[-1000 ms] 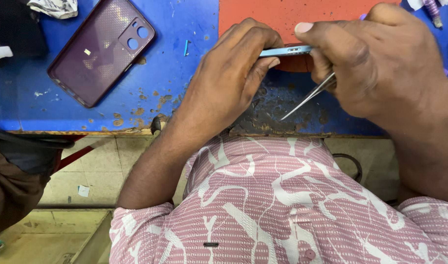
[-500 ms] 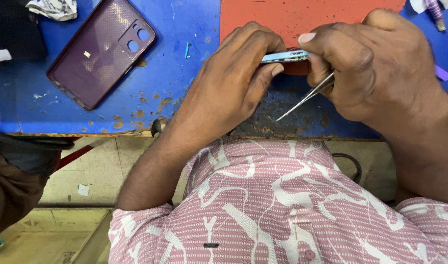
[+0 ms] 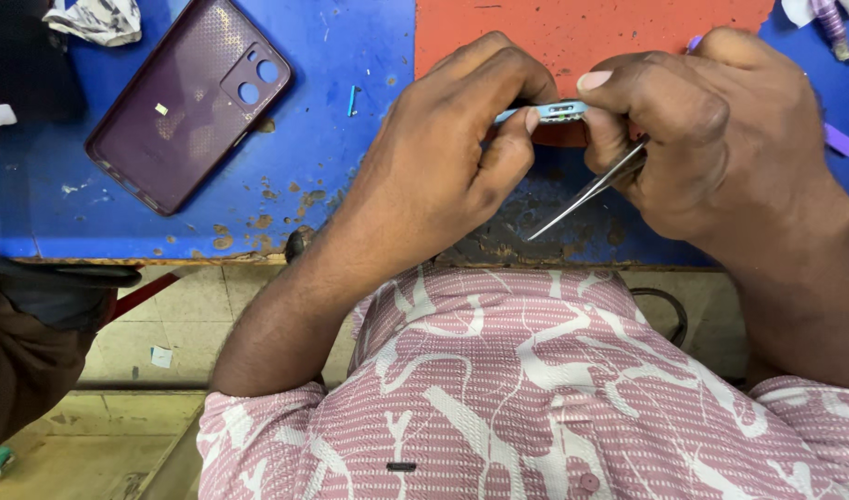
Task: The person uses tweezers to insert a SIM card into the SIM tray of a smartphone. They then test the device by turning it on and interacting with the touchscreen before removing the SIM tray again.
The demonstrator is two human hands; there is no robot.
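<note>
Both hands, left hand [image 3: 443, 157] and right hand [image 3: 711, 130], now grip the light-blue phone [image 3: 554, 112] closer together at upper centre, tweezers [image 3: 586, 192] tucked under the right, unused.

Light-blue phone frame [image 3: 552, 111], edge-on, with tweezers [image 3: 586, 190]

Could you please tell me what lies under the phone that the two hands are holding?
Under the phone an orange mat shows on the blue table. The left hand and right hand cover the rest.

Blue table [image 3: 350, 176] open btwn purple case [image 3: 188, 102] & hands.
</note>
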